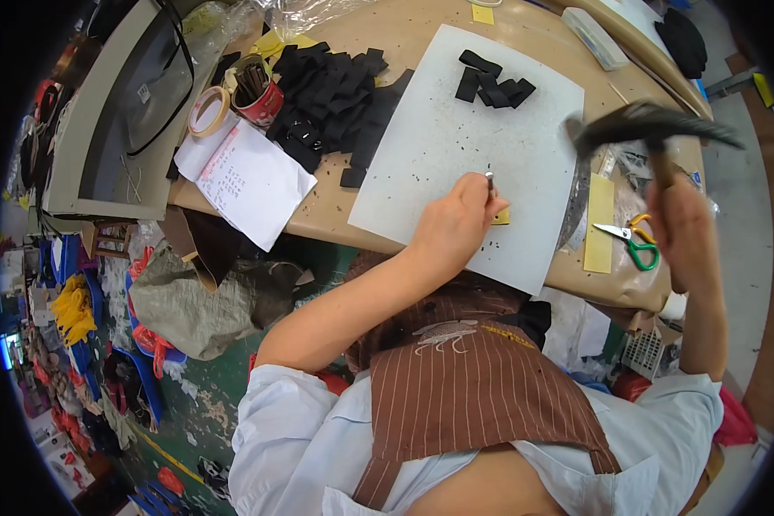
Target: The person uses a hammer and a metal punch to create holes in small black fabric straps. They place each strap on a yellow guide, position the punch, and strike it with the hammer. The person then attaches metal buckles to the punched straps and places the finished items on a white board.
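My left hand (463, 217) is closed around a short metal punch (489, 175), held upright over the white cutting board (387, 193). Under the fingers lies a small yellow piece (502, 216), mostly covered by my hand. Raised to the right of the board, my right hand (690, 225) grips the handle of a claw hammer (654, 129), whose head is smeared by motion. Several short black strips (494, 86) lie at the board's far end, and tiny dark bits are scattered over its surface.
Left of the board is a heap of black strips (340, 90), beside a red can (260, 103), a tape roll (208, 113) and a notepad (254, 182). Green-handled scissors (638, 249) and a yellow strip (599, 225) lie at right. A clear plastic box (595, 39) stands behind.
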Motion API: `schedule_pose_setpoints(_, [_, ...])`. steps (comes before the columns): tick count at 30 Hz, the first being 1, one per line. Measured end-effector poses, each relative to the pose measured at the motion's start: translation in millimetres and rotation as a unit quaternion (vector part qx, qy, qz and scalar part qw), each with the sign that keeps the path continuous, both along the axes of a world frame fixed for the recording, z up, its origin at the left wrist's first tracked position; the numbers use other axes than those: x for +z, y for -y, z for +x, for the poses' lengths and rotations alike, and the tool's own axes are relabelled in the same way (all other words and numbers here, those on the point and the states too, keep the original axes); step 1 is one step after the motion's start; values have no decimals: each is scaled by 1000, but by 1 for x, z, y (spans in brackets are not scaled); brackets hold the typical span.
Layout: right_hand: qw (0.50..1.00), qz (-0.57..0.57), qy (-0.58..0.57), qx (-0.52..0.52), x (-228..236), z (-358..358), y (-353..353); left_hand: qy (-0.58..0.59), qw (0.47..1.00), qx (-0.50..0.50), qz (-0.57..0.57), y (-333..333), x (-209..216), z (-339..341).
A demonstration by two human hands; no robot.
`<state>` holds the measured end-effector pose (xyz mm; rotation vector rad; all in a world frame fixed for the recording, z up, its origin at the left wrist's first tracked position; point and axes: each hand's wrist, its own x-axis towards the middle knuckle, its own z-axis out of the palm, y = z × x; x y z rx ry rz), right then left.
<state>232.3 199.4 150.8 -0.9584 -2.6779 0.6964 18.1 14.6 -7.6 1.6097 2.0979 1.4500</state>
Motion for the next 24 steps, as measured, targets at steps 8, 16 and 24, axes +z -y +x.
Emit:
schedule_pose_setpoints(8, [884, -243, -378, 127, 52, 7, -16, -33, 996, -73, 34, -4, 6, -3])
schedule_pose_setpoints(16, [992, -89, 50, 70, -20, -26, 29, 18, 999, -4, -29, -2, 0, 0])
schedule_pose_setpoints(24, [981, -44, 148, 120, -54, -29, 50, 207, 975, -68, -38, -1, 9, -24])
